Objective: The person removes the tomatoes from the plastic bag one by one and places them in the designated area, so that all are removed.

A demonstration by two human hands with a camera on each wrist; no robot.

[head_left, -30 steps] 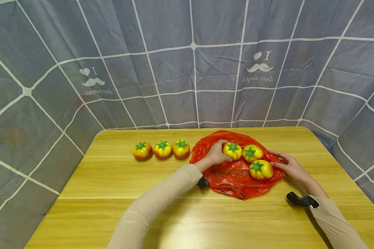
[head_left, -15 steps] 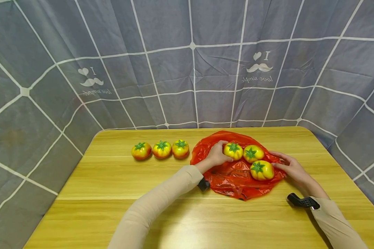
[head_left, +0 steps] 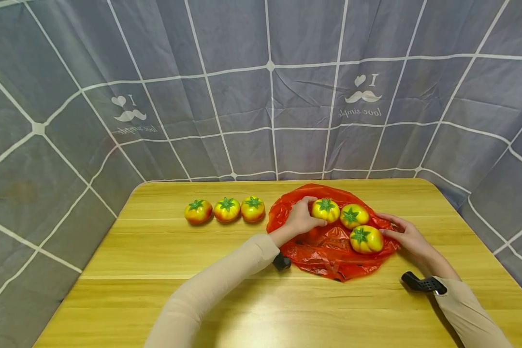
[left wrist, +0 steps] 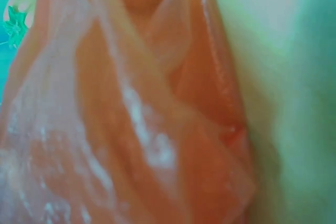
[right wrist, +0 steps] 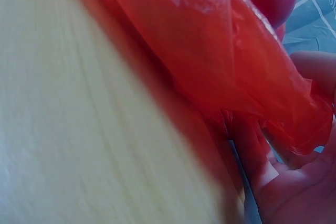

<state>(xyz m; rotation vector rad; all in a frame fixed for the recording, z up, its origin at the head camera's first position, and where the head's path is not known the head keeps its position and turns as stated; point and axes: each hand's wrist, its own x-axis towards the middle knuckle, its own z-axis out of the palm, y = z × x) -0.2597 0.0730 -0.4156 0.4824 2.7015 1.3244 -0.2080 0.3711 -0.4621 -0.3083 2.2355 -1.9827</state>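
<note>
- Grey white-lined curtain [head_left: 230, 96] hangs behind the bench [head_left: 156, 261], a wood-grain top that gives a flat base for everything in use.
- Red plastic bag [head_left: 322, 253] lies spread and crumpled right of centre. Thin film; judged unlikely to hold a shape alone, which may be why one hand is at its rim.
- Three tomato-like fruits are on the red film: left fruit [head_left: 326, 211], back fruit [head_left: 354, 216], front fruit [head_left: 366, 240]. They sit close together, probably weighing the film down. Cannot tell whether they lie on its outside or within an opened mouth.
- Left hand [head_left: 302, 218] holds the left fruit. Its fingers [head_left: 310, 198] are part-open, only as wide as the fruit, gripping front and back; the leafy crown is uncovered. Side grip presumably suits a round body. Left wrist view shows mostly blurred film, no clear contact.
- Right hand [head_left: 406, 236] holds the bag's right edge, its fingers loosely bent with film running between them toward the palm (right wrist view). Likely purpose: steadying the edge beside the front fruit.
- Outer fruit [head_left: 198, 212], middle fruit [head_left: 227, 210] and inner fruit [head_left: 253, 210] form a row left of the bag, crowns up, untouched.
</note>
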